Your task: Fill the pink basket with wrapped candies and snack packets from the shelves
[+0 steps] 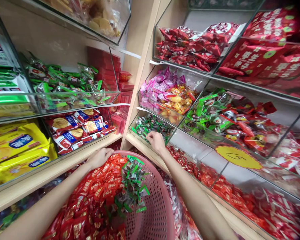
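Note:
My left hand (101,158) is closed over the far rim of a pink perforated plastic basket (162,186). Inside the basket lie many red-wrapped candies (90,186), with a heap of green and clear wrapped candies (135,176) on the right side. My right hand (156,140) is at the front edge of a small glass bin, its fingers pinched together. Small dark candies in green wrappers (153,125) fill that bin. Whether anything is between the right fingertips is too small to tell.
Glass-fronted wooden shelves meet in a corner ahead. Pink and yellow candies (170,90) sit above the green ones. Yellow packets (20,146) and blue-and-red biscuit packs (75,128) are at left. A yellow price tag (237,157) hangs at right, above red candies (235,196).

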`<state>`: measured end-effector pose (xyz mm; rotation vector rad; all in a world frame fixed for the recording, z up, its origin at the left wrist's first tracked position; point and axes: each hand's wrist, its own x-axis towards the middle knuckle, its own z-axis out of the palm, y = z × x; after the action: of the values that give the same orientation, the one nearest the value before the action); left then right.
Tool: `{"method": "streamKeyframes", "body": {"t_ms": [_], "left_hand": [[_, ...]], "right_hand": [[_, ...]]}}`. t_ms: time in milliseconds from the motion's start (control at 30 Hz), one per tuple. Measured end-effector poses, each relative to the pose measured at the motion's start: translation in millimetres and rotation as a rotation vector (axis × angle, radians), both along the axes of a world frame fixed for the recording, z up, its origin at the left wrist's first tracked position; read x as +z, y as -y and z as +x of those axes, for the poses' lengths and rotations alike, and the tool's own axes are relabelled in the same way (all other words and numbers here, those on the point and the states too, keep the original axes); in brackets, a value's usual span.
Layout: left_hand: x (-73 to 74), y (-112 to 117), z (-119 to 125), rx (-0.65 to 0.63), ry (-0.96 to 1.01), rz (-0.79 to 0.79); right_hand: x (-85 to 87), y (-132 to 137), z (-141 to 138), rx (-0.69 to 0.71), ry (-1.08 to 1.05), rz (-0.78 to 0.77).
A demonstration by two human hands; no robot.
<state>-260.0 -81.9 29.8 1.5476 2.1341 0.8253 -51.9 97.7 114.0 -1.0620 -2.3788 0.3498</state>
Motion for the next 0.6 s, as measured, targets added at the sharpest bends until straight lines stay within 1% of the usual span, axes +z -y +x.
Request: {"method": "streamKeyframes", "body": {"t_ms": [100, 167, 267, 333, 433, 533, 600], "left_hand": [[-0.4, 0, 0, -0.006, 0.001, 0.002], [-0.8, -1, -1, -0.007, 0.009, 0.002], [-1.2, -1, -1, -0.012, 0.012, 0.001], [-1.9, -1, -1, -0.027, -0.004, 0.006], [-3.7, -1, -1, -0.055, -0.032, 0.015], [-5.6, -2, -2, -0.052, -0.027, 0.023], [-6.2, -2, -2, -0.039, -0.012, 0.03]], "right_hand": [[8.6, 7, 14, 0.042, -0.045, 0.01], [15.1, 18, 26, 0.075, -0.098, 0.037], [22.9, 45, 48, 0.144, -0.199, 0.085], [23.9, 69, 65, 0.196, -0.223, 0.07], [14.6, 101, 90, 0.257, -0.15, -0.01], [-5.8, 121, 110, 0.294, 0.009, -0.065], [-20.6, 127, 118, 0.317, 0.131, -0.04]]}}
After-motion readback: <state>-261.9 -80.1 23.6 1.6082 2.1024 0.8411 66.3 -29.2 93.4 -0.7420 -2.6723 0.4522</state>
